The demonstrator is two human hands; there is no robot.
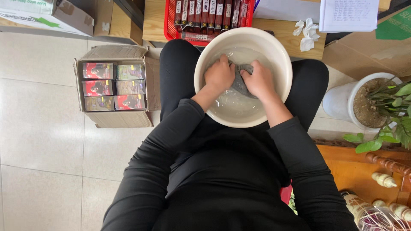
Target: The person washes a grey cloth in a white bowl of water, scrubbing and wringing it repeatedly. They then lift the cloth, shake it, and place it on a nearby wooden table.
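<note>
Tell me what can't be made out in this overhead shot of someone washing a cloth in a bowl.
Head view only:
- Grey cloth: mostly covered by left hand and right hand; its full shape is hidden.
- Round white plastic basin: bottom blurred by water.
- Red plastic basket: cut off by the top edge.
- Green potted plant: cut off by the right edge.

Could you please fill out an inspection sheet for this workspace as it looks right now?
Surface: cream basin rests on the seated person's lap, holding water.
Job's things: grey cloth in the water, gripped between both hands.
Clutter: crumpled tissue and red basket of flat packs on the wooden bench.
Hands: left hand and right hand both closed on the cloth.
Cables: nothing seen.
Surroundings: open cardboard box of packets on the tiled floor; potted plant to the person's right.
</note>
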